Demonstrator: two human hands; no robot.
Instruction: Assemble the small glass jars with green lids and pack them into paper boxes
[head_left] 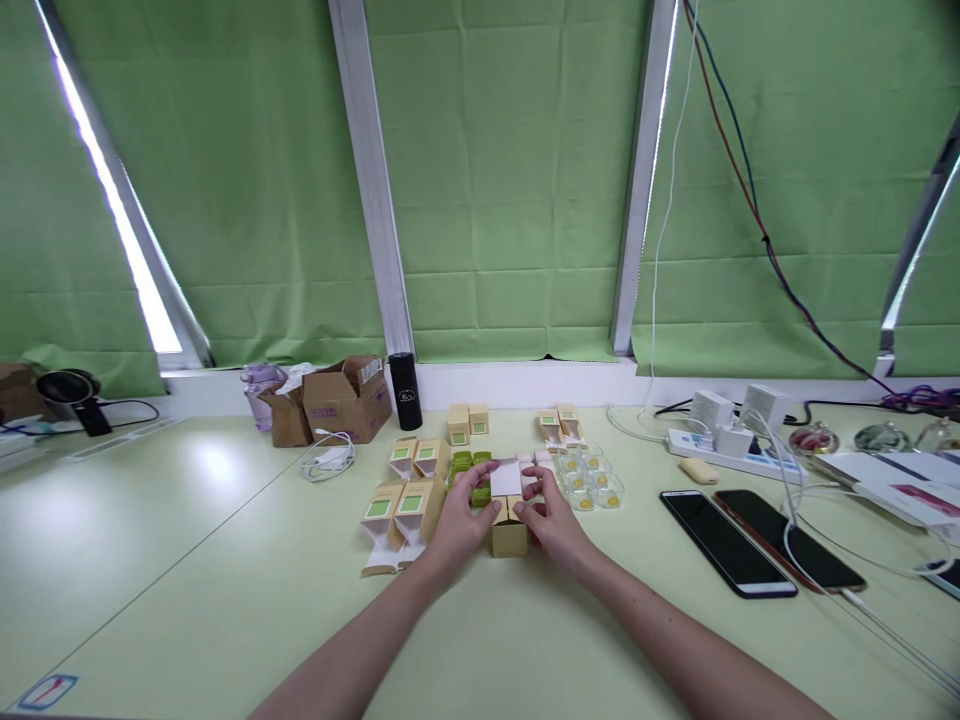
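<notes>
Both hands are at a small kraft box (509, 540) standing on the table, its white inner flap (505, 478) raised at the back. My left hand (463, 515) grips its left side, with thumb and fingers at the top edge. On the right side my right hand (557, 520) pinches the box the same way. Green containers (460, 460) sit just behind my left hand. Open kraft boxes with green labels (420, 500) lie to the left. A clear tray with yellow-centred pieces (592, 478) is right of my right hand.
Two phones (727, 545) lie at the right, near a power strip (735, 455) with chargers and white cables. Further back are small boxes (469, 422), a black cylinder (405, 392), a cardboard box (349, 400) and a purple bottle (261, 385). A coiled white cable (328, 457) rests at left.
</notes>
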